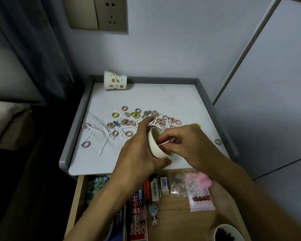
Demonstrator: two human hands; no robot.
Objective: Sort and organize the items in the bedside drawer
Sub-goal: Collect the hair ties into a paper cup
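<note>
My left hand [137, 150] grips a plain paper cup [155, 145], tilted with its mouth toward the right, above the front of the nightstand top [172, 101]. At the cup's mouth, my right hand [186, 145] pinches a thin pink-tipped stick [165, 143]. Several small pastel hair rings [129, 119] and white floss picks [101, 129] lie scattered across the top behind my hands. Below, the open drawer [76, 197] holds card boxes [147, 188], erasers [163, 186], small plastic bags [200, 192] and two figure keychains [149, 212].
A patterned paper cup [115, 82] lies on its side at the back left corner. One green ring [218, 141] sits on the right rim. A cup with dark contents [228, 233] stands at the drawer's front right. Bedding lies left, wall socket above.
</note>
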